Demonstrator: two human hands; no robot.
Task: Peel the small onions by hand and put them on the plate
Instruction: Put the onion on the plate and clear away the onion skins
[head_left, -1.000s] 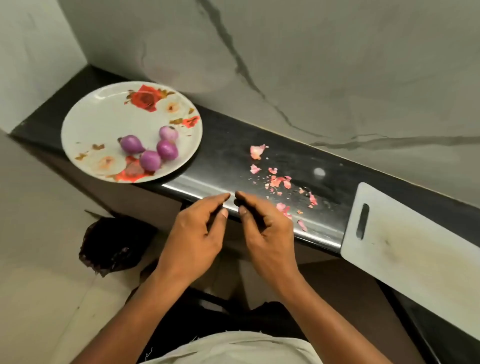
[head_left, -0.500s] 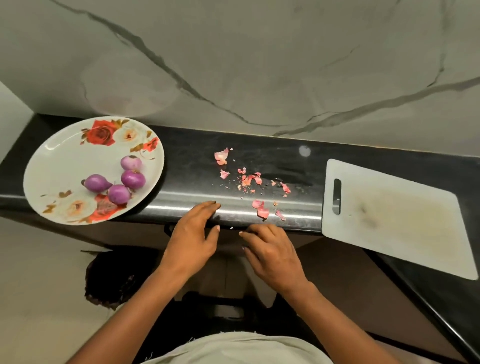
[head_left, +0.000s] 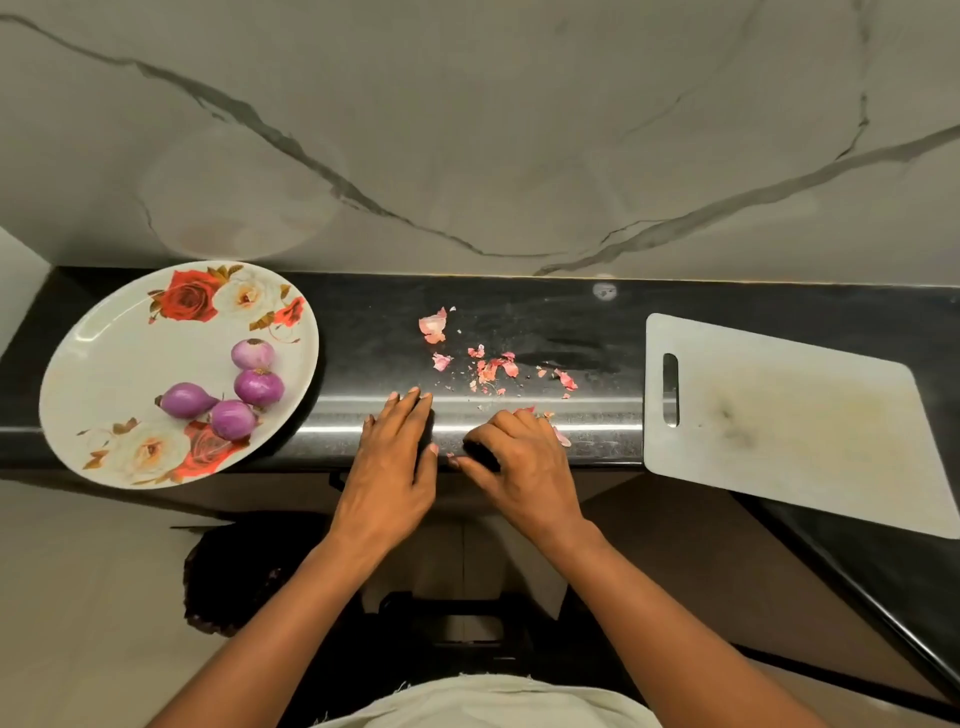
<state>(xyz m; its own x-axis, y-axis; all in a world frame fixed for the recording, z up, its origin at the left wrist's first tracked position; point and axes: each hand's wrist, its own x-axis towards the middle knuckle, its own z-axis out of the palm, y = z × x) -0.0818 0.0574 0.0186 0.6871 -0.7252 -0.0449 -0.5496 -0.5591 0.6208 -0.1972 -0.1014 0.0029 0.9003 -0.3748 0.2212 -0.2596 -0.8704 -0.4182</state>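
Observation:
Several peeled purple onions lie together on the right side of a white plate with a rose print, at the left end of the black counter. My left hand rests flat on the counter's front edge with its fingers straight. Just to its right, my right hand sits on the same edge with its fingers curled under. No onion shows in either hand. Pink scraps of onion skin are scattered on the counter just beyond both hands.
A white cutting board with a handle slot lies at the right, overhanging the counter's front edge. A marble wall rises right behind the narrow counter. A dark bag sits on the floor below, at the left.
Both hands have moved forward from below the counter onto its front edge. The left hand flattened out. The right hand's fingers curled under beside the skin scraps.

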